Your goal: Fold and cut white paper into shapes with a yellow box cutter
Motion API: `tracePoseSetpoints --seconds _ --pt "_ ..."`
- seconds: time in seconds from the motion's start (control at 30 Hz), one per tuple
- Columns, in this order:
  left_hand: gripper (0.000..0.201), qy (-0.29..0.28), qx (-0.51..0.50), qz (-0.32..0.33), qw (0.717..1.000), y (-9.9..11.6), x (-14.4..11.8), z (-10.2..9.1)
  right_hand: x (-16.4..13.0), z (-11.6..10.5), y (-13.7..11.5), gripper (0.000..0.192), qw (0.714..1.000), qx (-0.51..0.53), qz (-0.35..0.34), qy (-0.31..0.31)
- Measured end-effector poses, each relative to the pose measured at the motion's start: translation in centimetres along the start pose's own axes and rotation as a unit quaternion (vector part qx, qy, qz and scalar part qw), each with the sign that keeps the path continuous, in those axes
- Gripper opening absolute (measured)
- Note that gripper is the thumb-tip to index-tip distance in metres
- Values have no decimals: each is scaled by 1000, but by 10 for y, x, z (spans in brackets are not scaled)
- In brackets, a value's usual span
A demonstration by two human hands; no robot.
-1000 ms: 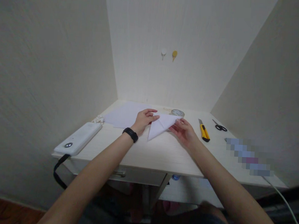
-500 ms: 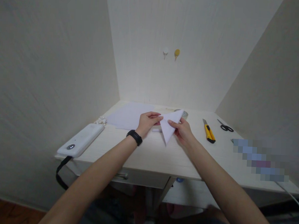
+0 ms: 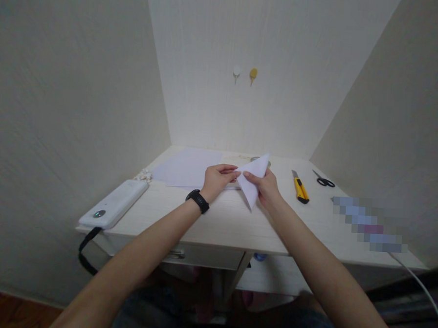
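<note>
A folded sheet of white paper (image 3: 254, 170) with pointed corners is held up over the desk between both hands. My left hand (image 3: 219, 177), with a black watch on its wrist, pinches the paper's left corner between thumb and fingers. My right hand (image 3: 267, 183) grips the right side, thumb lying across the front face and the other fingers hidden behind. The two thumb tips are close together near the paper's left edge. Behind the left hand, flat white sheets (image 3: 184, 163) lie on the desk. A roll of tape (image 3: 255, 159) is partly covered by the folded paper.
On the right of the desk (image 3: 215, 227) lie a yellow utility knife (image 3: 300, 189), blade out, and black-handled scissors (image 3: 324, 181). A blurred-out object (image 3: 366, 224) with a white cable is nearer the right edge. A white device (image 3: 116, 205) with a black strap sits at the left edge.
The folded paper has turned a little and its lower point has shifted right. My right thumb has moved left, closer to my left thumb. The whole view has shifted slightly.
</note>
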State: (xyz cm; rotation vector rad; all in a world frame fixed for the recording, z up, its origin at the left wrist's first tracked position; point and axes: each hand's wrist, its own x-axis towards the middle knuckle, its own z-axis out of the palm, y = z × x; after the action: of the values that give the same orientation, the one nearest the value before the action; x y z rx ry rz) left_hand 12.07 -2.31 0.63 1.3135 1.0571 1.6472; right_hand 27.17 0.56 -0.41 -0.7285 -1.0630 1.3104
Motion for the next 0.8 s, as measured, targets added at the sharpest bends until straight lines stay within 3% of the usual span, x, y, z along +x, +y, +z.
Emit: tracePoseSetpoints --seconds 0.8 --pt "26 -3 -9 -24 1000 2 -3 2 -2 -2 -2 60 999 -14 -32 16"
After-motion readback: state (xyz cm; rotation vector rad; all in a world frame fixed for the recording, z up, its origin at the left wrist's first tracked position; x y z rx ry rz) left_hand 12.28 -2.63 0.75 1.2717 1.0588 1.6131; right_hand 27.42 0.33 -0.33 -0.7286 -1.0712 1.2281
